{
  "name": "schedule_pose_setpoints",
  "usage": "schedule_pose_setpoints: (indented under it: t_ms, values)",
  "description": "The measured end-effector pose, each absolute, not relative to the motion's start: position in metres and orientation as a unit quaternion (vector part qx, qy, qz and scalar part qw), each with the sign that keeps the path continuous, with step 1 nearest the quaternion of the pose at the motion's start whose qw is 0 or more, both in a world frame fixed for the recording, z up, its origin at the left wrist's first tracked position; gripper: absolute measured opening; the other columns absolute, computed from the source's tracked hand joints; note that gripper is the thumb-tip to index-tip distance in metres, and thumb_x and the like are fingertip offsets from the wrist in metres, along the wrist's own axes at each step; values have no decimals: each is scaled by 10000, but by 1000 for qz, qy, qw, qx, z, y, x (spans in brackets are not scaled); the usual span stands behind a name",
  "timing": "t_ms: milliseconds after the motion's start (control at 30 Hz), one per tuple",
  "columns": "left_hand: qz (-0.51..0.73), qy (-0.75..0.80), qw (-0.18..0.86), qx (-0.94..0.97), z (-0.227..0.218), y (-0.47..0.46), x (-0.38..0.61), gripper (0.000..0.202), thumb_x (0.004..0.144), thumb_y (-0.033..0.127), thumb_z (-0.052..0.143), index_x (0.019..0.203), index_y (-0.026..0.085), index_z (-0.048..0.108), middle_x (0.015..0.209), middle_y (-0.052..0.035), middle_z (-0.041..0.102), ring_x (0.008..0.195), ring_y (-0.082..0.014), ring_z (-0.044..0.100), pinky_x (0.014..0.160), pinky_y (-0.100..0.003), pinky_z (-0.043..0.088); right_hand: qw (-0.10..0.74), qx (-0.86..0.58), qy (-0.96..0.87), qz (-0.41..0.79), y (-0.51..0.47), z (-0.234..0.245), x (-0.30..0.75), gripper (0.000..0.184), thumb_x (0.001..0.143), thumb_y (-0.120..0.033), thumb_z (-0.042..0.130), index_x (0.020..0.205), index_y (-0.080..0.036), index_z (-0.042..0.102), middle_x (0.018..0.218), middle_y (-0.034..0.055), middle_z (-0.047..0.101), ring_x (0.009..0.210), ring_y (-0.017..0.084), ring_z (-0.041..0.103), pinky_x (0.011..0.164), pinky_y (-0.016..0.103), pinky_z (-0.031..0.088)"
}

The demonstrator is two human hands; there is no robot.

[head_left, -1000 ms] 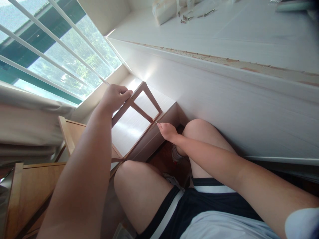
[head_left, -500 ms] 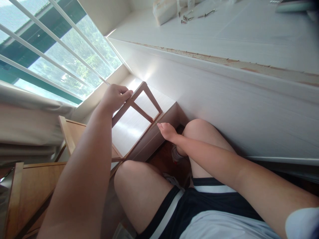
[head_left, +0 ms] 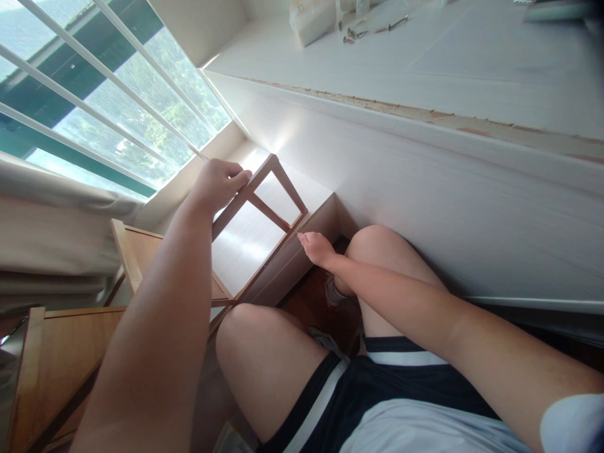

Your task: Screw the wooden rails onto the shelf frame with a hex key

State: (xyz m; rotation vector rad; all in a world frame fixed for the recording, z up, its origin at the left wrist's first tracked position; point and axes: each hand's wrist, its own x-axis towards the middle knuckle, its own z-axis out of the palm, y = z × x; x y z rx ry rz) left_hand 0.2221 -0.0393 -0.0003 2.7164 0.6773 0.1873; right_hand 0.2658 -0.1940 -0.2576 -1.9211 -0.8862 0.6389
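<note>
My left hand [head_left: 221, 184] is closed over the upper rail of a brown wooden frame [head_left: 268, 207], which stands tilted with crossbars between its two long rails. My right hand [head_left: 315, 247] is closed in a pinch at the frame's lower rail, near the joint with a crossbar. From its fingertips a thin, rod-like tool [head_left: 297, 232] points at that rail; most of it is hidden in the hand, so its exact kind does not show. The frame's near end passes behind my left forearm and by my left knee.
Several metal screws [head_left: 355, 34] and a white block-like package [head_left: 314, 22] lie on the white ledge [head_left: 453, 69], whose edge is chipped. Wooden panelled pieces [head_left: 70, 346] stand at left. A barred window [head_left: 117, 94] and a curtain [head_left: 51, 233] are beyond.
Both hands and the frame stay in almost the same place. The thin tool at my right fingertips shows slightly differently, as if turned a little.
</note>
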Motion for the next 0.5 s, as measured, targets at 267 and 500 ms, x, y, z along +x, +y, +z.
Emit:
schedule_pose_setpoints:
  t_ms: [267, 500]
  values:
    - [62, 240, 163, 955, 1, -41, 222, 369, 815, 316, 530, 502, 187, 383, 467, 33, 304, 522, -79, 262, 532, -308, 202, 509, -736, -338, 292, -191, -259, 265, 539, 1000, -454, 304, 555, -204, 478, 501, 20, 554, 520, 141, 515, 548, 265, 289]
    - [65, 238, 159, 956, -1, -37, 222, 371, 803, 323, 534, 499, 187, 370, 475, 28, 293, 509, -80, 267, 518, -307, 203, 536, -715, -329, 307, -192, -260, 265, 548, 984, -469, 341, 512, -211, 446, 437, 5, 504, 474, 133, 500, 536, 262, 294]
